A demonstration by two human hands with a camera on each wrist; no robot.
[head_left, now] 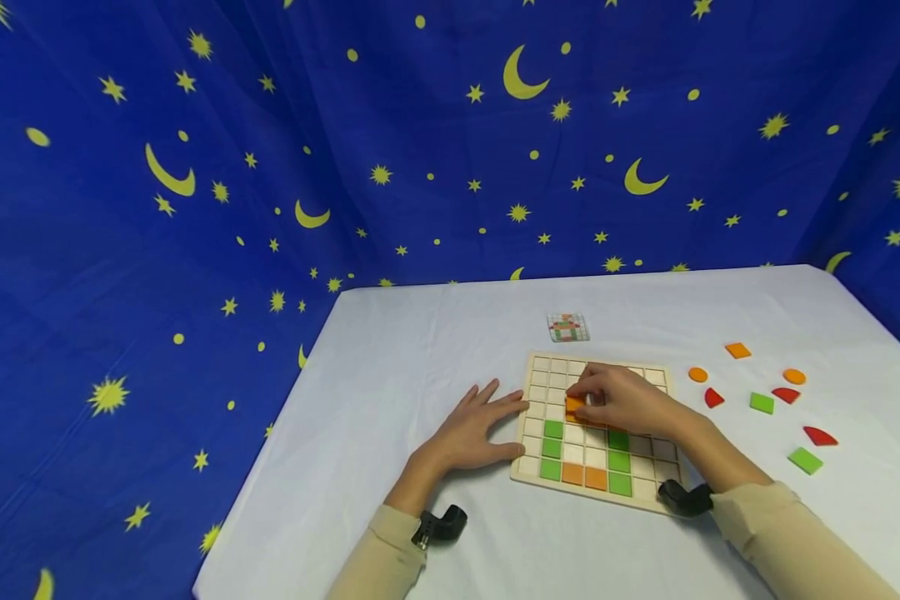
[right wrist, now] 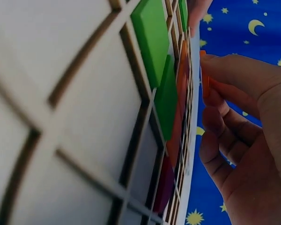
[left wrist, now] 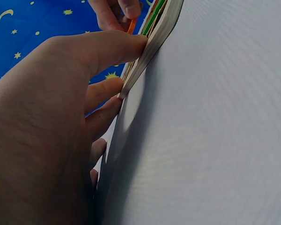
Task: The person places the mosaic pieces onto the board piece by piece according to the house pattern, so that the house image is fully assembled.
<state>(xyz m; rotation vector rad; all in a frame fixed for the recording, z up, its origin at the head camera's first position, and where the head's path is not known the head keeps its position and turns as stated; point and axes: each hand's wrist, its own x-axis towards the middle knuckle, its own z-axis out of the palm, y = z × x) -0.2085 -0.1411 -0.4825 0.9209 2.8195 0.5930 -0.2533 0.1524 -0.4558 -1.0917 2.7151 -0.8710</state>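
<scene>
Wooden grid board (head_left: 528, 467) on table (head_left: 390, 350), left edge touched by my left hand (head_left: 468, 429), fingers spread. Rightward, orange tile (right wrist: 205, 83) pinched in my right hand (head_left: 621, 402) over the board; placing step, I'd say: calls for lining up, lowering flat. Right wrist view shows tile held clear, plus dark red piece (right wrist: 164, 187) I can't pick out from head view.

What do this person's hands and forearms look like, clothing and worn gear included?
The left hand and right hand are both ungloved. The left sleeve and right sleeve are plain beige, ending short of the hands. Each arm wears a small black device, left and right, with a curved shape. No cables are visible.
</scene>
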